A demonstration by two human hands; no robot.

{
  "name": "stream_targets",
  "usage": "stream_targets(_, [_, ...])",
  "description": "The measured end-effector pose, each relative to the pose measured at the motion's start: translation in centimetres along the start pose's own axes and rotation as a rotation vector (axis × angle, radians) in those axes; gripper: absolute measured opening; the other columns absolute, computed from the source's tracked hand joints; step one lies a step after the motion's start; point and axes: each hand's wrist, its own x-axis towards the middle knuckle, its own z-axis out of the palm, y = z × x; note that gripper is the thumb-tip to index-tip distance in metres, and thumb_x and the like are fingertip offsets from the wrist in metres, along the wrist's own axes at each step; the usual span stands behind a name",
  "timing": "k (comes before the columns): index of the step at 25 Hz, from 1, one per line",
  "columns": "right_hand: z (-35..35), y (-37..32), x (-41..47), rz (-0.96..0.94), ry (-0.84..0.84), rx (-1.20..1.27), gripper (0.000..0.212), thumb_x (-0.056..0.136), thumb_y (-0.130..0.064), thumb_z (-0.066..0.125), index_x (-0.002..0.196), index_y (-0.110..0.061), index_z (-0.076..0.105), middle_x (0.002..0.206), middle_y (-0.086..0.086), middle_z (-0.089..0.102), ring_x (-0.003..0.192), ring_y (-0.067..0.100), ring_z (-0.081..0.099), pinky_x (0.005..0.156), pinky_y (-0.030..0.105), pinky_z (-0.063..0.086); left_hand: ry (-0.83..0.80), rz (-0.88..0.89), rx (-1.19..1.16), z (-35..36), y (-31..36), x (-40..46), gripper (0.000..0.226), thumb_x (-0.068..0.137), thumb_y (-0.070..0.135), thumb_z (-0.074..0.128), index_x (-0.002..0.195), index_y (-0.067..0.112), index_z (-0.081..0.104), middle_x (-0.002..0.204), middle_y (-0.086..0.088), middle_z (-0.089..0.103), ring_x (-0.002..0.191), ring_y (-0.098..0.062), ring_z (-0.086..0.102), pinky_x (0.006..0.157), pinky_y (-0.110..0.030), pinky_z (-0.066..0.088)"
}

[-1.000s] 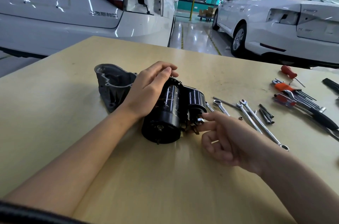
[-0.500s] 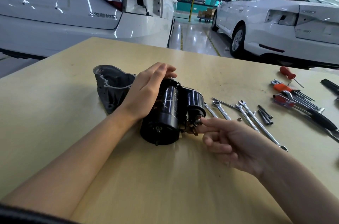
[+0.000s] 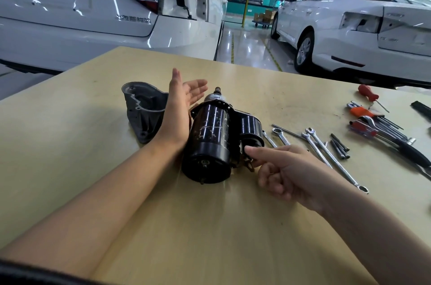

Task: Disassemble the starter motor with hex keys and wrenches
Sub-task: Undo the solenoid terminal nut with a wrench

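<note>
Both hands sit at the starter motor (image 3: pixel 210 142), which lies on its side near the middle of the counter (image 3: pixel 70 191), its black body pointing toward the near edge and its shaft end toward the far edge. Left hand (image 3: pixel 179 109) is open, fingers straight and spread, palm turned toward the motor's left flank with the wrist against the housing; it holds nothing. Right hand (image 3: pixel 282 168) has its forefinger stretched out to the terminal end of the small solenoid cylinder, the other fingers curled loosely under, nothing gripped. A grey cast end housing (image 3: pixel 142 109) stands just left of the left hand. Toward the right edge lie several wrenches (image 3: pixel 326 154), a few dark hex keys (image 3: pixel 339 146), and red-handled tools (image 3: pixel 368 95).
</note>
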Motion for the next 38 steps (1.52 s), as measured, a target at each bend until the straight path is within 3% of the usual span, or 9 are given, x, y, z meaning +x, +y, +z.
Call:
stream_targets(5, [0.6, 0.2, 0.2, -0.074, 0.065, -0.196, 0.051, 0.066, -0.059, 0.072, 0.073, -0.01, 0.059, 0.05, 0.012, 0.06, 0.029, 0.014, 0.041, 0.033, 0.015, 0.027, -0.006, -0.038, -0.04, 0.0, 0.1, 0.0, 0.067, 0.101, 0.049, 0.006, 0.118, 0.007, 0.055, 0.128, -0.015, 0.058, 0.125, -0.023, 0.052, 0.115, -0.043, 0.03])
stream_targets(8, [0.2, 0.2, 0.1, -0.02, 0.051, -0.164, 0.064, 0.074, -0.068, 0.058, 0.073, -0.005, 0.062, 0.054, 0.019, 0.062, 0.029, 0.018, 0.042, 0.032, 0.015, 0.028, -0.016, -0.05, -0.035, 0.1, 0.2, -0.1, 0.066, 0.101, 0.049, 0.006, 0.116, 0.008, 0.055, 0.126, -0.014, 0.059, 0.125, -0.023, 0.052, 0.115, -0.043, 0.031])
stream_targets(10, [-0.3, 0.1, 0.1, 0.053, 0.0, -0.076, 0.058, 0.088, -0.057, 0.049, 0.082, -0.002, 0.065, 0.055, 0.021, 0.063, 0.028, 0.018, 0.042, 0.03, 0.014, 0.029, -0.02, -0.05, -0.03, 0.1, 0.2, -0.1, 0.065, 0.101, 0.049, 0.007, 0.115, 0.008, 0.055, 0.124, -0.013, 0.059, 0.125, -0.023, 0.052, 0.115, -0.044, 0.031])
stream_targets(13, [-0.7, 0.1, 0.0, 0.103, -0.059, 0.063, 0.037, 0.094, -0.035, 0.047, 0.089, -0.001, 0.061, 0.058, 0.02, 0.065, 0.026, 0.015, 0.042, 0.028, 0.013, 0.027, -0.019, -0.056, -0.033, 0.1, 0.2, -0.1, 0.065, 0.101, 0.049, 0.007, 0.115, 0.008, 0.055, 0.124, -0.013, 0.059, 0.126, -0.025, 0.051, 0.114, -0.044, 0.032])
stream_targets(17, [-0.8, 0.3, -0.1, 0.064, -0.055, 0.085, 0.028, 0.092, -0.026, 0.055, 0.088, 0.001, 0.061, 0.062, 0.023, 0.066, 0.026, 0.015, 0.042, 0.028, 0.013, 0.028, -0.032, -0.072, -0.044, 0.2, 0.3, -0.1, 0.064, 0.101, 0.05, 0.009, 0.113, 0.009, 0.056, 0.123, -0.013, 0.059, 0.126, -0.025, 0.051, 0.114, -0.046, 0.033])
stream_targets(27, [-0.1, 0.4, -0.1, -0.048, 0.017, -0.042, 0.043, 0.072, -0.042, 0.074, 0.083, -0.003, 0.063, 0.052, 0.014, 0.06, 0.027, 0.013, 0.04, 0.031, 0.013, 0.026, -0.039, -0.053, -0.011, 0.0, 0.0, -0.1, 0.063, 0.101, 0.05, 0.01, 0.111, 0.011, 0.058, 0.127, -0.014, 0.06, 0.124, -0.024, 0.053, 0.113, -0.046, 0.033])
stream_targets(30, [0.3, 0.5, 0.2, -0.056, 0.035, -0.127, 0.051, 0.074, -0.05, 0.072, 0.088, -0.003, 0.062, 0.05, 0.011, 0.058, 0.028, 0.015, 0.041, 0.032, 0.014, 0.026, -0.041, -0.05, -0.008, 0.0, 0.0, -0.1, 0.062, 0.101, 0.05, 0.011, 0.112, 0.011, 0.058, 0.127, -0.013, 0.06, 0.123, -0.023, 0.054, 0.113, -0.045, 0.034])
stream_targets(34, [0.9, 0.7, 0.4, -0.099, 0.066, -0.224, 0.052, 0.075, -0.06, 0.066, 0.064, -0.01, 0.055, 0.046, 0.008, 0.057, 0.027, 0.016, 0.042, 0.033, 0.013, 0.025, -0.036, -0.046, -0.004, 0.0, -0.1, -0.1, 0.062, 0.101, 0.05, 0.011, 0.113, 0.01, 0.057, 0.126, -0.013, 0.061, 0.123, -0.023, 0.054, 0.113, -0.045, 0.033])
stream_targets(38, [0.3, 0.3, 0.3, -0.002, 0.033, -0.133, 0.06, 0.084, -0.064, 0.048, 0.069, -0.007, 0.06, 0.051, 0.014, 0.058, 0.028, 0.018, 0.039, 0.034, 0.013, 0.024, -0.038, -0.052, -0.015, 0.0, 0.1, -0.1, 0.061, 0.101, 0.049, 0.012, 0.112, 0.01, 0.057, 0.125, -0.014, 0.06, 0.123, -0.024, 0.054, 0.113, -0.046, 0.034])
